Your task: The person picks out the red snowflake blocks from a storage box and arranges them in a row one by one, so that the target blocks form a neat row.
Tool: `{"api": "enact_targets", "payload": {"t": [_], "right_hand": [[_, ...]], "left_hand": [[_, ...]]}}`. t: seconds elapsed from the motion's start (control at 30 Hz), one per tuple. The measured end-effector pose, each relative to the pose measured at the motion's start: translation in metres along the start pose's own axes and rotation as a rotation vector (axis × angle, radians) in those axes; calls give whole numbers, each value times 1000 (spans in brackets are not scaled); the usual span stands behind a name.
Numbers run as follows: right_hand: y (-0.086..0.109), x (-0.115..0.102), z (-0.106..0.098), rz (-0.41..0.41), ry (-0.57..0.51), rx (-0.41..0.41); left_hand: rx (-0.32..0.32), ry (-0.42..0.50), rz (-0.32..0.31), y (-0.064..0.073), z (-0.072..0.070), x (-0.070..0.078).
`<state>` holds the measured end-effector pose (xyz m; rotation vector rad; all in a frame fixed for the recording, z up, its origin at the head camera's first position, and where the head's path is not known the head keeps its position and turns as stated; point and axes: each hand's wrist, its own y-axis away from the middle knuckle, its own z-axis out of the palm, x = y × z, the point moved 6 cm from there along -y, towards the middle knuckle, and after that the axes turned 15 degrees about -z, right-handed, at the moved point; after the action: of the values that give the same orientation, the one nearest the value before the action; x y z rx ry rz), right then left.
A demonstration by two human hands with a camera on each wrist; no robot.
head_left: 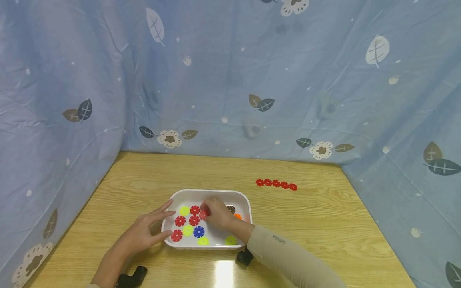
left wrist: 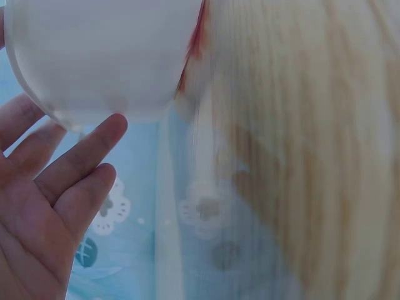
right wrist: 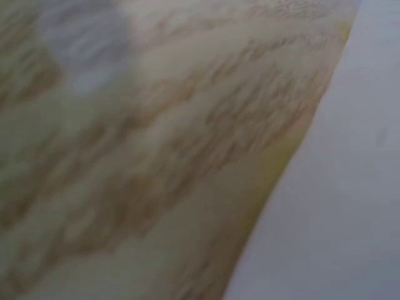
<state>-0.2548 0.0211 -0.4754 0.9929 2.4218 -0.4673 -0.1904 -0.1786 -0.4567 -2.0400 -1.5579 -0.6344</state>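
A white tray holds several notched plastic discs, among them a red disc, a yellow disc and a blue disc. My right hand reaches into the tray and pinches a red disc near its middle. At the tray's left side is my left hand, with fingers spread and fingertips by the rim. The left wrist view shows the left hand's fingers against the tray's outer wall. Only the table and the blurred white tray wall appear in the right wrist view.
Behind the tray to the right, a row of several red discs lies on the wooden table. A blue patterned curtain encloses the back and both sides. Black wrist devices show beneath the forearms.
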Motion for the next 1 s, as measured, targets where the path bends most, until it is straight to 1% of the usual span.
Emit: {"api": "enact_targets", "payload": {"t": [0.1, 0.3, 0.43, 0.53, 0.67, 0.83, 0.93, 1.0], "right_hand": [[1, -1, 1, 10, 27, -23], [3, -3, 1, 20, 27, -40], [3, -3, 0, 14, 14, -44], [3, -1, -3, 17, -54, -31], [4, 1, -9, 31, -200, 14], [7, 5, -16, 89, -370, 68], [10, 6, -21, 109, -440, 97], [12, 5, -26, 113, -463, 114]], "left_hand": [[3, -4, 5, 0, -1, 0], [-14, 8, -12, 0, -1, 0], [-16, 10, -5, -1, -1, 0], [-16, 9, -2, -1, -1, 0], [-18, 11, -3, -1, -1, 0], [-9, 7, -2, -1, -2, 0], [-4, 5, -2, -1, -2, 0], [-5, 2, -2, -1, -2, 0]]}}
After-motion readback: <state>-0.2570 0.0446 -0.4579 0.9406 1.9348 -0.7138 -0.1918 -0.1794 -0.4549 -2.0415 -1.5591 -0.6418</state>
